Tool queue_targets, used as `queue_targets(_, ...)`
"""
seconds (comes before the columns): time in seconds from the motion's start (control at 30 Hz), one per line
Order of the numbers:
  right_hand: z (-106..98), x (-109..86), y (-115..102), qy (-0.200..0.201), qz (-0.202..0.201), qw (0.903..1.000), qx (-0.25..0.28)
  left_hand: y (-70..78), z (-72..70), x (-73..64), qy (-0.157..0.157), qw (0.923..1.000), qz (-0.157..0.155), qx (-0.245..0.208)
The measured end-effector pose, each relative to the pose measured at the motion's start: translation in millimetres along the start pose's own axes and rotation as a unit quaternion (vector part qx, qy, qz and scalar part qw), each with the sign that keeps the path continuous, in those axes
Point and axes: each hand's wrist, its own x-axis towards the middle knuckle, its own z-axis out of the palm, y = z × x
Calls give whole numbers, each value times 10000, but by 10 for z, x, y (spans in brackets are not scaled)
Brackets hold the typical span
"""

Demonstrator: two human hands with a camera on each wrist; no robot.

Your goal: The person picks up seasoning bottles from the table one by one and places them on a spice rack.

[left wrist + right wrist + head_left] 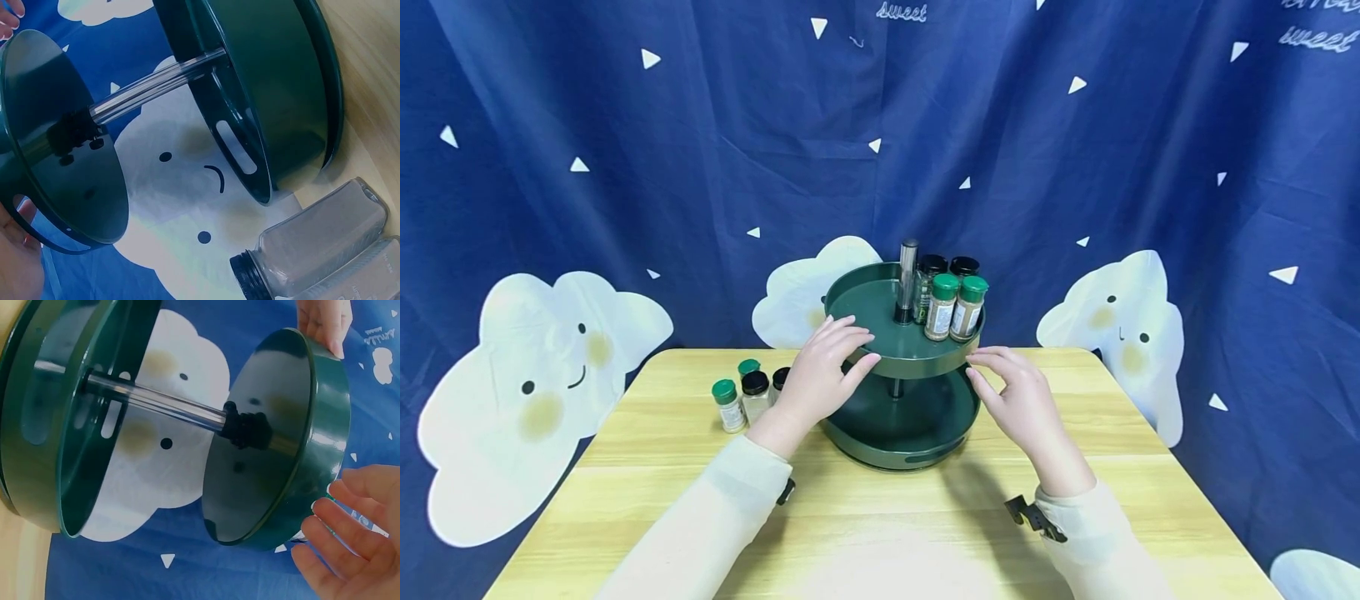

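Note:
A dark green two-tier turntable rack stands on the table, its upper tray (868,304) joined by a metal post (150,94) to the lower tray (895,417). My left hand (820,375) touches the upper tray's left rim, fingers loosely extended. Beside the right rim, my right hand (1018,400) has its fingers relaxed and spread; the right wrist view shows it (356,531) holding nothing. On the upper tray's right side stand several spice jars, among them a green-capped jar (940,308) and a black-capped jar (932,268).
Left of the rack, several more spice jars stand on the wooden table (880,517), including a green-capped jar (728,407) and a black-capped jar (756,395), partly behind my left arm. A blue curtain (700,167) with cloud prints hangs behind.

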Motion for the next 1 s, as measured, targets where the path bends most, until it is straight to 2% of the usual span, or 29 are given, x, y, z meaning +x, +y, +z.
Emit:
queue_targets(0.27,29,-62,23,-208,-84,9997,-20,-4,-2,0,-21,10000,-30,9)
queue_targets(0.67,74,-150,69,-1122,156,9934,-178,-3,-1,5,-5,10000,-35,1)
queue_targets(1.0,152,-226,112,-1336,238,9906,-174,10,-5,1,-17,10000,-36,-51)
